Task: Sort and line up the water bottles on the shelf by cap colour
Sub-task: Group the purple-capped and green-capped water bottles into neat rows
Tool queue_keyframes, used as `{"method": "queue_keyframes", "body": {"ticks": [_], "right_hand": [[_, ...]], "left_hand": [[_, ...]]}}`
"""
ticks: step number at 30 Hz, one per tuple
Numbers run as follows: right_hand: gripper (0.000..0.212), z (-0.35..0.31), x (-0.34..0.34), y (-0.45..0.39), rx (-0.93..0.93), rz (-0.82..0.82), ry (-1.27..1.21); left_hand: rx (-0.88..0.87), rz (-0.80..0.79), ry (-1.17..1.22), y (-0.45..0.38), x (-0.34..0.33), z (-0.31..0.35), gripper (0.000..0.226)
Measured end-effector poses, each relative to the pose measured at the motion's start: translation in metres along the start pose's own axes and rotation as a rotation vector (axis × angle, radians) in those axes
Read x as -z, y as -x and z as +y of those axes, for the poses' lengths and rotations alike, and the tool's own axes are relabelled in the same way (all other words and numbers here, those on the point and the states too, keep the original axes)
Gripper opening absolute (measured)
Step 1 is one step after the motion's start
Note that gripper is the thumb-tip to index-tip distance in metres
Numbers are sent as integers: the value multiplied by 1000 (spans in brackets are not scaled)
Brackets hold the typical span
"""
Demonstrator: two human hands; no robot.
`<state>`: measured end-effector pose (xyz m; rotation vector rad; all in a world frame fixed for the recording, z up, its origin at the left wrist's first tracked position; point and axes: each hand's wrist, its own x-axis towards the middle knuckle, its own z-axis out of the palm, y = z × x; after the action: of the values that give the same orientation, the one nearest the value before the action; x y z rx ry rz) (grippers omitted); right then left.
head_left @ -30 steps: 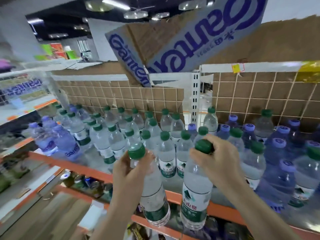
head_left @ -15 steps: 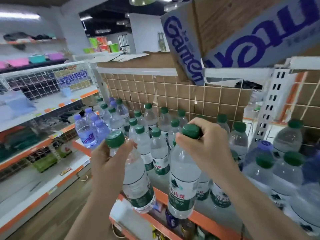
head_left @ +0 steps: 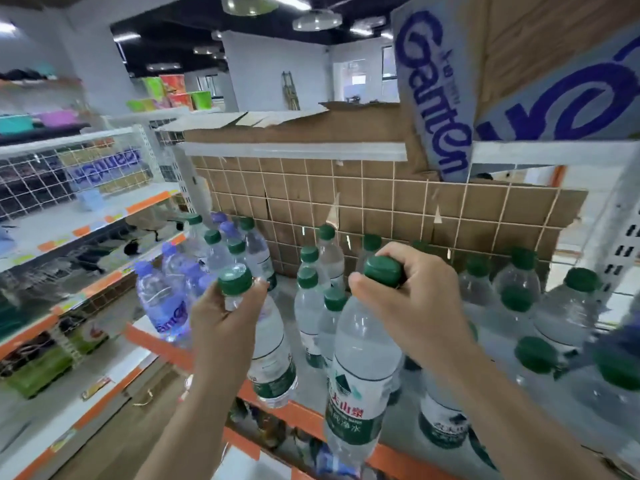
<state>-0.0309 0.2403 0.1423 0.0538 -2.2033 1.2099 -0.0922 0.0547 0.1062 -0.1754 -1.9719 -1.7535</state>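
From the head camera, the shelf (head_left: 311,415) with its orange front edge carries clear plastic water bottles, all capped and filled with water. Green-capped bottles (head_left: 517,299) stand grouped toward the middle and right, in front of a brown cardboard backing behind a white wire grid (head_left: 381,206). At the shelf's left end stand purple-capped bottles (head_left: 162,303) of bluish tint, with a few more green caps behind them.

The left hand (head_left: 225,327) has its fingers and thumb curled round the neck of a green-capped bottle (head_left: 273,358), just under the cap, holding it tilted over the shelf's front edge. The right hand (head_left: 412,306) closes from above over the cap and neck of a second green-capped bottle (head_left: 363,375), thumb on the near side, and holds it tilted out past the orange edge. The two held bottles are near each other, not touching.

The right-hand bottle's label is white above with red Chinese characters and green below with white characters; they are too small to read with certainty. The purple-capped bottle nearest the front shows part of a purple word, "an" among its letters. Above the shelf, a tilted cardboard box (head_left: 436,98) bears "Ganten" in large purple letters.
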Motion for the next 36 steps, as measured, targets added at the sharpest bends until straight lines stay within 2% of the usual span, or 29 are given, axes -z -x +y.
{"method": "queue_keyframes", "body": {"ticks": [3, 7, 11, 16, 25, 30, 31, 34, 36], "right_hand": [[25, -4, -42, -2, -23, 25, 50], [26, -7, -91, -5, -89, 53, 146], [28, -7, -124, -7, -156, 8, 277], [30, -7, -148, -15, -175, -118, 480], [28, 0, -173, -34, -149, -240, 566], [26, 3, -182, -45, -198, -267, 644], [28, 4, -184, -46, -212, -273, 653], [34, 7, -187, -46, -227, -284, 665], [38, 6, -186, -42, -216, -267, 677]], "left_hand": [[30, -107, 51, -27, 10, -29, 6], [81, -257, 47, -59, 16, -67, 11], [103, -362, 7, -80, 10, -91, 13], [243, -359, 88, -98, -11, -106, 12], [435, -467, 106, -121, -40, -110, 11], [478, -566, 39, -134, -45, -108, 11], [496, -596, 36, -135, -44, -106, 12], [527, -667, 4, -136, -37, -99, 40], [488, -659, -38, -134, -31, -94, 38]]}}
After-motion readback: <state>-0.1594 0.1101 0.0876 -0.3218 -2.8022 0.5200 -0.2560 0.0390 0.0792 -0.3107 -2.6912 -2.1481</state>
